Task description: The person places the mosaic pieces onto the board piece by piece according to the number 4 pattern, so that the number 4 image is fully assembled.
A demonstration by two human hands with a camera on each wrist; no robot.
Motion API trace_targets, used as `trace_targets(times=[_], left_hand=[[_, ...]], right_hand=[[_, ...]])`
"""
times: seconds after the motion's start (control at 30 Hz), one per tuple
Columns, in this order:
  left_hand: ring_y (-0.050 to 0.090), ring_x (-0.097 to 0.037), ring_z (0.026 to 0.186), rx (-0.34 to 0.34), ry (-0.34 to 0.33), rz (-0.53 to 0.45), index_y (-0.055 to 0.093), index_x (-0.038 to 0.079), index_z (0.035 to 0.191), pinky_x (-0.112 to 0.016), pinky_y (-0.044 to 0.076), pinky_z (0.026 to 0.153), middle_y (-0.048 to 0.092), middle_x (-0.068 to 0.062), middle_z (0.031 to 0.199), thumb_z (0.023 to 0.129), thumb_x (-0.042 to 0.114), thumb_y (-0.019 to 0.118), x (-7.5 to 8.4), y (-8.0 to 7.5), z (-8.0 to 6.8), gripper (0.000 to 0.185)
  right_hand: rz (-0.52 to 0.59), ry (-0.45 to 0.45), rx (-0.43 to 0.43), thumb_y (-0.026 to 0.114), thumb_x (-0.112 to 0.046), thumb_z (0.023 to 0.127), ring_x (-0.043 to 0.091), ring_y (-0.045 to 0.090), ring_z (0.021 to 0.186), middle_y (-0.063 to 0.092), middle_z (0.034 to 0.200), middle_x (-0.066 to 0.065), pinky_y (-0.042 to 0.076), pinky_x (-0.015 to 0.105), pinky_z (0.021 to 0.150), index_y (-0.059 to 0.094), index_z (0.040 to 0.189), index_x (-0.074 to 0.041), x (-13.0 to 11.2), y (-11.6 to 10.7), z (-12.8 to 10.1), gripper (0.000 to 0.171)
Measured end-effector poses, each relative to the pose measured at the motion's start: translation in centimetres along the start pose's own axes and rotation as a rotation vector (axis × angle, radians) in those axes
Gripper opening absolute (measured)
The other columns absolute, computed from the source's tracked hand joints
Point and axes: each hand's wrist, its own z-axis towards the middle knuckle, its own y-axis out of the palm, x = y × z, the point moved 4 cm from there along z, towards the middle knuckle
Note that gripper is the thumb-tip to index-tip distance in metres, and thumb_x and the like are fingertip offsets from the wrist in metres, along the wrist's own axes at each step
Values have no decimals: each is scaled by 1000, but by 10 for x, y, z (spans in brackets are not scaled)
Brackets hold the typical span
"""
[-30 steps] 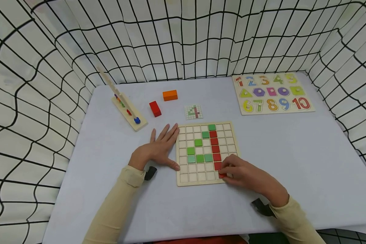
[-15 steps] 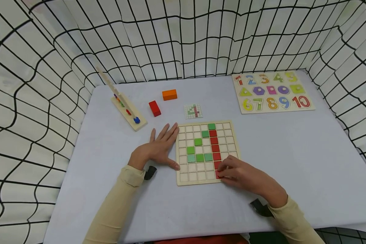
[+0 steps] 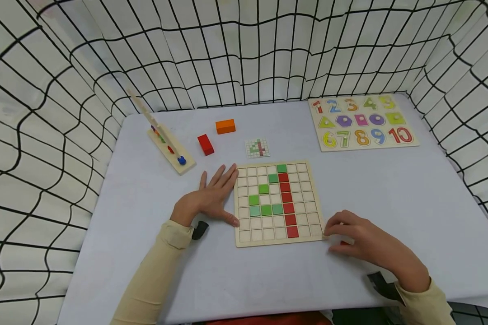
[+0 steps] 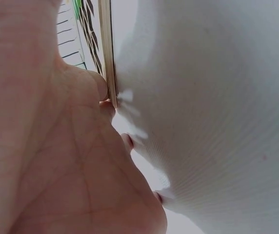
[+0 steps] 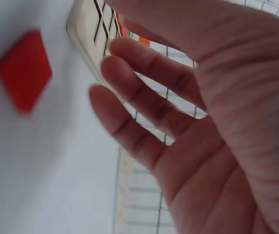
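The right hand point(image 3: 366, 246) hovers over a loose red tile point(image 5: 25, 69) that lies on the surface point(image 3: 390, 189) just beside the lower right corner of the grid board point(image 3: 277, 203); its fingers point(image 5: 144, 97) are loosely bent and hold nothing. The left hand point(image 3: 209, 198) lies flat, fingers straight, pressed against the board's left edge.

The tile is thin and flat on a cloth-like cover, so the fingers may slide it rather than lift it, or push it under the board's rim. A careless reach could also knock the board corner and jolt the red column point(image 3: 288, 203) and green tiles point(image 3: 264, 201) out of their squares; the left hand's bracing lowers that risk.

Further off sit a small pattern card point(image 3: 258, 148), a red block point(image 3: 205, 144), an orange block point(image 3: 225, 126), a peg stand point(image 3: 166, 142) and a number puzzle point(image 3: 363, 123). None stands between the hand and the tile.
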Motion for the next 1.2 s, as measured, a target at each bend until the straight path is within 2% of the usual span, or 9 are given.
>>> trace_targets(times=[0.13, 0.2, 0.27, 0.5, 0.67, 0.87, 1.0, 1.2], left_hand=[[-18, -37, 169, -11, -7, -5, -8, 10, 172, -75, -13, 127, -18, -5, 182, 77, 66, 88, 1, 0, 1, 147], [-18, -36, 168, -16, -9, -1, -9, 11, 172, -75, -13, 128, -19, -5, 182, 77, 66, 88, 1, 0, 2, 147], [-19, -36, 168, -20, -12, 4, -10, 11, 172, -75, -13, 128, -20, -4, 182, 78, 67, 88, 0, 0, 2, 147], [-19, -35, 168, -18, -12, -6, -9, 12, 173, -75, -13, 128, -20, -4, 182, 77, 67, 88, -1, 0, 1, 147], [-19, -35, 168, -16, -9, -5, -9, 12, 173, -75, -13, 128, -20, -4, 182, 77, 68, 87, -1, 1, 1, 147], [-20, -35, 168, -22, -15, 11, -10, 12, 172, -75, -12, 128, -20, -4, 181, 77, 69, 87, -1, 2, 2, 147], [-21, -35, 168, -22, -15, 11, -10, 12, 172, -75, -13, 128, -21, -3, 181, 77, 69, 87, -2, 1, 1, 147], [-20, -35, 168, -20, -9, 7, -10, 12, 172, -75, -12, 128, -21, -4, 181, 77, 69, 87, -2, 2, 1, 147]], right_hand=[[10, 112, -94, 100, -21, 73, 8, 60, 97, 63, 114, -6, 61, 21, 78, 78, 107, -24, 6, -6, -19, 40], [36, 165, -143, 99, -22, 76, 8, 58, 97, 62, 115, -6, 61, 24, 78, 76, 109, -26, 9, -4, -26, 40], [43, 177, -158, 97, -19, 78, 6, 58, 96, 61, 114, -6, 61, 24, 76, 75, 107, -26, 11, -2, -29, 37], [20, 31, -58, 94, 1, 74, 2, 56, 90, 62, 105, -7, 56, 20, 69, 73, 96, -24, 13, 3, -28, 40], [4, 4, -40, 93, 4, 73, 2, 55, 90, 61, 104, -7, 55, 19, 69, 72, 93, -24, 11, 4, -25, 41], [-18, -62, 45, 93, 6, 69, 4, 57, 91, 61, 104, -8, 48, 11, 74, 72, 92, -25, 9, 1, -22, 44], [-25, -66, 52, 94, 5, 69, 4, 57, 93, 61, 106, -9, 48, 9, 77, 73, 93, -24, 9, 0, -16, 43], [-33, -33, 11, 93, 2, 75, 4, 57, 96, 62, 108, -9, 55, 16, 77, 74, 96, -24, 8, 0, -1, 38]])
